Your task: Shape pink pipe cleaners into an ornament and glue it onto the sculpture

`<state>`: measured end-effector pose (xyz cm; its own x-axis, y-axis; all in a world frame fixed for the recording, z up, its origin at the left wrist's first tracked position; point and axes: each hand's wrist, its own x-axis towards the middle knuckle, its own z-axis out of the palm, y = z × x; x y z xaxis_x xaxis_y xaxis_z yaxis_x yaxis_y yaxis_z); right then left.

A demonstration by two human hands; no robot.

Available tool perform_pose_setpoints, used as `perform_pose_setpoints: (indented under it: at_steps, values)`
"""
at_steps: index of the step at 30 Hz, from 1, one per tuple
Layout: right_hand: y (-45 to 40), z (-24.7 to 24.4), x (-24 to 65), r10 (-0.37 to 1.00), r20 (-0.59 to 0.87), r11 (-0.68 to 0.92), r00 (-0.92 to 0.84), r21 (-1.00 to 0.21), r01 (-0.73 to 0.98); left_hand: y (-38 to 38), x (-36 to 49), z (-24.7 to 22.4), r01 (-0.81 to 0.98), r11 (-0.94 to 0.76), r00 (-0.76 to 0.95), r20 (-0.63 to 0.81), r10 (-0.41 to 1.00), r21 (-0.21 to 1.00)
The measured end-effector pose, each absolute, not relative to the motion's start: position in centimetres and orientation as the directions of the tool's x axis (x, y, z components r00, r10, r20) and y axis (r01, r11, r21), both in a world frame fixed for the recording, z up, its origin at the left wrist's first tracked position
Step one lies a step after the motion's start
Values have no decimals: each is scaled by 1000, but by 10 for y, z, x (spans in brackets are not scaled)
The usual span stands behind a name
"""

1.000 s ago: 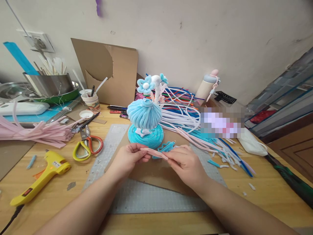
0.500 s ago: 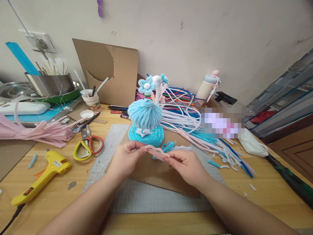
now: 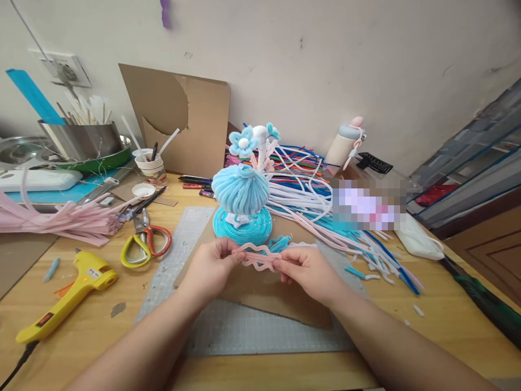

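Pink pipe cleaners [image 3: 260, 257], some of them wavy, stretch between my two hands above a piece of cardboard [image 3: 264, 293]. My left hand [image 3: 214, 264] pinches their left end between thumb and fingers. At the right end, my right hand [image 3: 305, 269] pinches them the same way. Just beyond stands a blue pipe-cleaner lamp shape [image 3: 241, 190] with a pleated shade, a round coiled base [image 3: 243, 228] and a blue flower [image 3: 243, 143] on top. Crimped blue pipe cleaners [image 3: 280, 243] lie behind the held ones, partly hidden.
A yellow glue gun [image 3: 71, 293] and scissors [image 3: 146, 241] lie to the left, near a pink pipe-cleaner bundle [image 3: 81, 220]. Loose white pipe cleaners [image 3: 301, 198] spread behind on the right. A grey cutting mat [image 3: 244, 331] lies under the cardboard. A bottle [image 3: 344, 142] stands behind.
The pink strands between my hands have spread apart, with wavy ones now showing above and below a straighter middle. Both hands remain pinched at nearly the same place.
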<state>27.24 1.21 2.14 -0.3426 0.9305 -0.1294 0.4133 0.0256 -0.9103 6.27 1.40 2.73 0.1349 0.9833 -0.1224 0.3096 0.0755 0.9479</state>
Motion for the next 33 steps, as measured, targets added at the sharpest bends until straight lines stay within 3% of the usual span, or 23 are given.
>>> perform_pose_setpoints:
  at_steps: [3,6,11,15,26,33]
  values:
    - [8,24,271,957,0,170,-289,-810,562,13,65,27,271,152,112,-188,976,950]
    - [7,24,270,962,36,197,-269,-774,602,12,67,25,227,185,85,-208,974,956]
    - [15,18,272,948,-158,-1,-277,-871,492,15,68,17,-5,250,152,-247,957,968]
    - [16,13,273,946,-179,-45,-269,-898,437,18,67,14,-193,344,195,-308,931,919]
    - [10,10,267,937,-198,-61,-289,-905,422,16,66,13,70,236,109,-242,964,969]
    - [12,8,266,926,-248,-144,-285,-928,343,15,67,17,-85,353,103,-344,933,932]
